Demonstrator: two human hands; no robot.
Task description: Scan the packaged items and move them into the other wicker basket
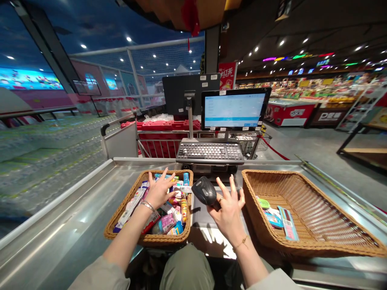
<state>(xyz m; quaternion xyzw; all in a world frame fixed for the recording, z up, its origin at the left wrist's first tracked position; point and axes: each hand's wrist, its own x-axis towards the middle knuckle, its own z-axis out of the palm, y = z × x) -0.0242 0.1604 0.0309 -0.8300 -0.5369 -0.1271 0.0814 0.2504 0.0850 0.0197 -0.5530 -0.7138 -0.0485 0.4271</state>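
Observation:
My left hand [159,190] is spread over the left wicker basket [109,226], its fingers apart above the packets. This basket is packed with small, colourful packaged goods, including a yellow bottle [184,208] and a purple-and-teal pack [167,222]. A pale strip [184,189] lies between my left fingers and the scanner; whether they touch it is unclear. My right hand [228,207] holds a black barcode scanner [204,191] with thumb and a bent finger, the other fingers stretched out. The scanner's head points left, toward the goods.
A second wicker basket [317,201] at right holds a few packages, among them a blue flat pack [288,223]. Ahead stand a keyboard [211,151] and a lit monitor [232,110]. The metal counter [75,209] has raised edges.

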